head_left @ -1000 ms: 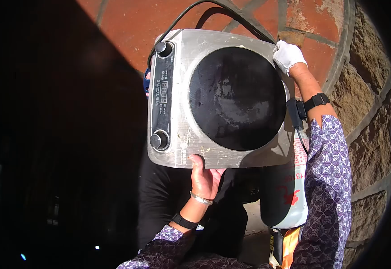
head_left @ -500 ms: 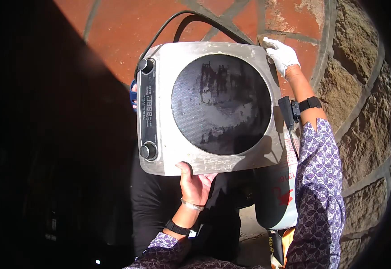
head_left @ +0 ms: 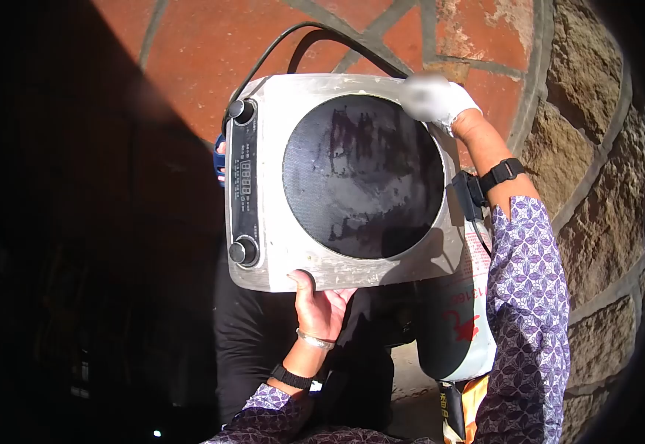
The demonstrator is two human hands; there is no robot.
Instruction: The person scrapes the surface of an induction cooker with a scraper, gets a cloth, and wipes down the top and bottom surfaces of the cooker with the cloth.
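Observation:
A silver induction cooker [head_left: 278, 185] with a round black plate [head_left: 367, 177] and two black knobs on its left side is held up over the lap. My left hand [head_left: 321, 307] grips its lower edge, thumb on top and fingers underneath. My right hand [head_left: 437, 100], in a white glove or wrapped in white cloth, is at the upper right corner of the cooker. Its fingers are smeared by motion. Streaky smudges mark the black plate.
A black cable [head_left: 278, 48] loops above the cooker. Right of the lap stands a light cylinder [head_left: 459, 325] with red print, near a black and orange packet [head_left: 463, 407]. Red paving [head_left: 211, 44] and a stone wall [head_left: 596, 170] surround the scene.
My right hand has moved left from beyond the corner onto the top edge of the cooker. The cooker has shifted very slightly downward. My left hand keeps its grip.

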